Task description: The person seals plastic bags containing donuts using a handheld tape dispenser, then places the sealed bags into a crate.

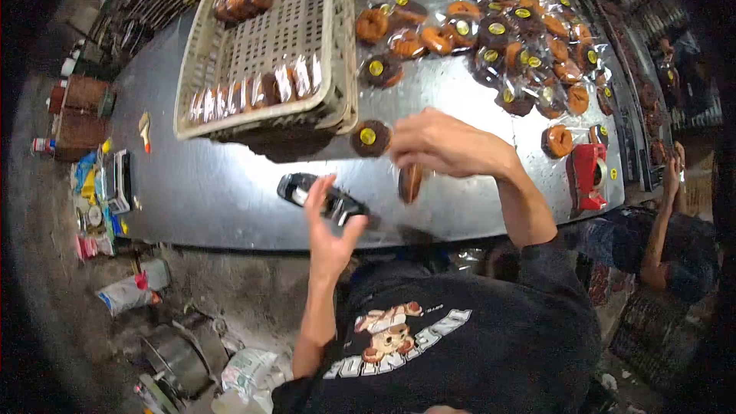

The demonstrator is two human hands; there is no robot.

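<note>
My right hand (448,146) hovers over the steel table (207,192) and grips a wrapped brown doughnut (410,182) that hangs on edge under its fingers. Just left of that hand a chocolate doughnut with a yellow sticker (370,138) lies flat on the table. My left hand (330,230) is at the table's near edge, fingers spread and nothing held. It is right against a black hand tool (322,195) lying on the table.
A beige plastic basket (337,46) with rows of wrapped doughnuts stands tilted at the back. Several wrapped doughnuts (506,23) are piled at the back right. A red tape dispenser (589,172) sits near the right edge. Another person (675,245) crouches on the right.
</note>
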